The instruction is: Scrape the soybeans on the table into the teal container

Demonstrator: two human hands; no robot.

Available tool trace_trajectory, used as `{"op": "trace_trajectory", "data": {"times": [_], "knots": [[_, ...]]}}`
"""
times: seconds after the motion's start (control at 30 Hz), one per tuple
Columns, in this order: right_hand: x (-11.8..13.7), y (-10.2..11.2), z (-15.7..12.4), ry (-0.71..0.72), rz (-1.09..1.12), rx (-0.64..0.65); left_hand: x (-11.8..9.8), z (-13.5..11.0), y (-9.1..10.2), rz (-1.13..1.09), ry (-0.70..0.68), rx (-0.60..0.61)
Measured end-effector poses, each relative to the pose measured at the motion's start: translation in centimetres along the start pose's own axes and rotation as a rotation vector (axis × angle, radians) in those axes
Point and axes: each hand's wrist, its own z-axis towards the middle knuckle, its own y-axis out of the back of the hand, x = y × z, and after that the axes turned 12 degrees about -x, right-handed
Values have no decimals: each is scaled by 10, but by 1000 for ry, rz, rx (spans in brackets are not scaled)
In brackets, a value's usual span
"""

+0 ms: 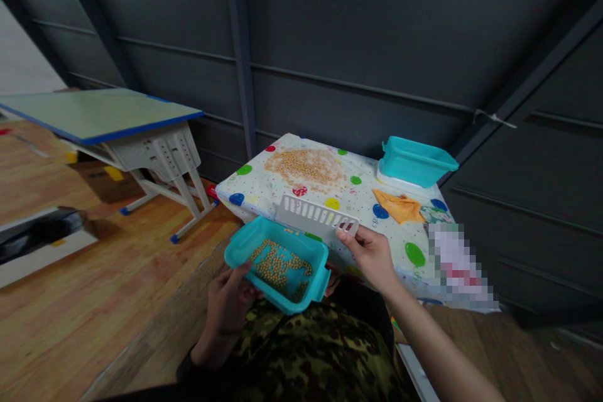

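Observation:
My left hand [228, 303] grips the near left side of a teal plastic box [321, 251], its thumb over the rim. Soybeans [273, 267] are scattered across the bottom of that box, which is held just off the table's front edge. Pinched at its right end by my right hand [372, 256] is a white plastic strip with a row of slots [301, 217]. The strip is tilted along the box's far side, by the table edge; whether they touch I cannot tell. A spread of soybeans [306, 166] lies farther back on the balloon-print tablecloth [254, 182].
A second teal box [414, 163] stands on something white at the table's back right. Near it lies an orange cloth [399, 206], with a blurred-out patch at the right corner. A green-topped desk [103, 113] and an open carton [47, 251] are at left; dark panels rise behind.

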Motion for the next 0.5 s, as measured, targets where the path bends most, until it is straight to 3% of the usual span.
{"op": "trace_trajectory", "data": {"times": [0.13, 0.3, 0.5], "knots": [[-10, 4, 18, -12, 24, -65, 9, 10, 6, -4, -14, -7], [-27, 19, 67, -96, 257, -284, 21, 21, 18, -23, -30, -1], [-50, 44, 99, -120, 292, -398, 11, 8, 19, 97, -98, -49]]}}
